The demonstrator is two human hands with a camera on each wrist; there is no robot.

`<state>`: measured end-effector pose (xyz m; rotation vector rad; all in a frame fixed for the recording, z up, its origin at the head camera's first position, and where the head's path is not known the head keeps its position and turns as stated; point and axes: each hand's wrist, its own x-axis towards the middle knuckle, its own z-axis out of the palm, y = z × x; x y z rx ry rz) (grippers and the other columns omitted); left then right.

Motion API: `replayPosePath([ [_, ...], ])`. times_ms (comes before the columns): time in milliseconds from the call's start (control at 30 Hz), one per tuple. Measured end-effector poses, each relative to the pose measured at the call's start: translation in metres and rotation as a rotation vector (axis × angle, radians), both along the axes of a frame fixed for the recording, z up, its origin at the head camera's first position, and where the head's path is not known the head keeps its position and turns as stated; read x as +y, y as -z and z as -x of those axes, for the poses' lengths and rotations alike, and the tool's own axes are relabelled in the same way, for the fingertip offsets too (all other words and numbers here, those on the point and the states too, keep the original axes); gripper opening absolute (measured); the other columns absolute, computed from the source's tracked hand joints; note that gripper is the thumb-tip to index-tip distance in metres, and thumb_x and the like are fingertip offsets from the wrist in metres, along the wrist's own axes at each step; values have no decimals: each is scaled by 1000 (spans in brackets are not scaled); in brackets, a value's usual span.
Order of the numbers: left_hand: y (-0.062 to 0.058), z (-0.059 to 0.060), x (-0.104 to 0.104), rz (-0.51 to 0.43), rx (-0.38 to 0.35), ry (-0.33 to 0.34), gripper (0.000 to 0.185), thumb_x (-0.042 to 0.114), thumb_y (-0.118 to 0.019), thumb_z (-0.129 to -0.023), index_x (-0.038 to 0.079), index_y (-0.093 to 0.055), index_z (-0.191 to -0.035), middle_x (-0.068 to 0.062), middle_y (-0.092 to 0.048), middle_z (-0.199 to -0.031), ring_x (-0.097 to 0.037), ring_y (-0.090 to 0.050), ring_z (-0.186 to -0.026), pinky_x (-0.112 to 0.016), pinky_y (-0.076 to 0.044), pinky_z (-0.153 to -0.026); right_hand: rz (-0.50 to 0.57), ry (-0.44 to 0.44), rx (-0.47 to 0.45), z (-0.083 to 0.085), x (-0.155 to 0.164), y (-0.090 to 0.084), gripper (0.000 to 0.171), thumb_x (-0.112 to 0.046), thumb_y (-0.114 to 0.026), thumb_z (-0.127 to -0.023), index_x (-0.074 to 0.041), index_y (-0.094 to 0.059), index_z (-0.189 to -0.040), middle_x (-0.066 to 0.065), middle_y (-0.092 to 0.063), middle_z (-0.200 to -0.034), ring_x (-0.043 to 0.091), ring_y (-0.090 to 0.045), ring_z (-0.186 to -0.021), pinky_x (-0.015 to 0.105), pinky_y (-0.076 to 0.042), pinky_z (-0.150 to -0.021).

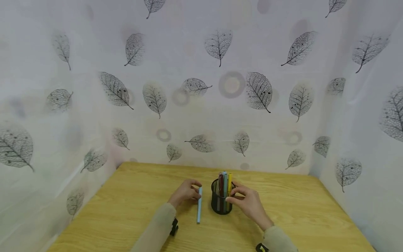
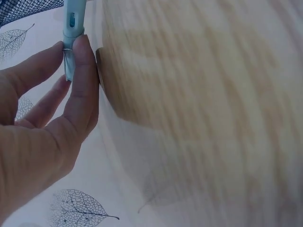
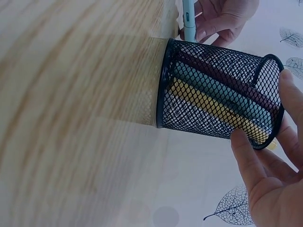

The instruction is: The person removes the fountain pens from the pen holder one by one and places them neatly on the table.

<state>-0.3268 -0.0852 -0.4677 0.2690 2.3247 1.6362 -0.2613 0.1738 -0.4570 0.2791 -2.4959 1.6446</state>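
Note:
Between the thumb and fingers of my left hand [image 1: 185, 191] is a light blue pen [image 1: 199, 210], pinched near its far end. In the left wrist view, that grip falls on the part of the pen with the clip. Just right of the pen, a black mesh pen holder [image 1: 220, 207] stands upright on the table. My right hand [image 1: 252, 204] grips it at the upper right, thumb and fingers at the rim and mesh side. Inside lean a dark red pen [image 1: 221, 183], a blue-green pen [image 3: 222, 92] and a yellow pen [image 1: 230, 180]. Their lower parts show through the mesh.
A light wood-grain table [image 1: 141, 196] lies under both hands. White sheeting [image 1: 201, 119] printed with dark leaves rises behind it and along both sides. Dark bands show at the left wrist [image 1: 174, 227] and the right wrist [image 1: 262, 247].

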Motion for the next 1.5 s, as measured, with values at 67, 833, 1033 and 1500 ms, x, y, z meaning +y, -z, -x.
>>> replayPosePath([
  [67,0,0,0,4,-1,7,49,-13,-68,-80,-10,-55,-128,-23,-61,-99,-22,-65,-74,-39,-62,-68,1,-3,7,0,-1,0,16,-19,-83,-77,-11,-69,-83,16,-49,-147,35,-63,-115,26,-59,-80],
  [833,7,16,0,19,-34,12,48,-11,-67,-82,-6,-56,-129,-22,-59,-108,-21,-61,-82,-32,-61,-69,8,0,20,-2,-3,-2,15,-16,-82,-78,-10,-69,-82,17,-51,-145,34,-64,-114,26,-60,-78],
  [1033,8,22,2,41,-39,2,49,-10,-67,-82,-5,-56,-129,-21,-59,-110,-22,-61,-84,-30,-60,-69,-20,-12,22,0,-1,-3,14,-16,-82,-78,-10,-70,-83,17,-51,-144,35,-61,-120,26,-60,-79],
  [1500,4,20,6,65,-50,-23,47,-12,-63,-84,-7,-55,-130,-21,-57,-110,-21,-60,-79,-32,-60,-65,-31,-17,4,1,1,-4,14,-16,-82,-78,-13,-69,-82,15,-51,-146,36,-57,-125,25,-59,-79],
])
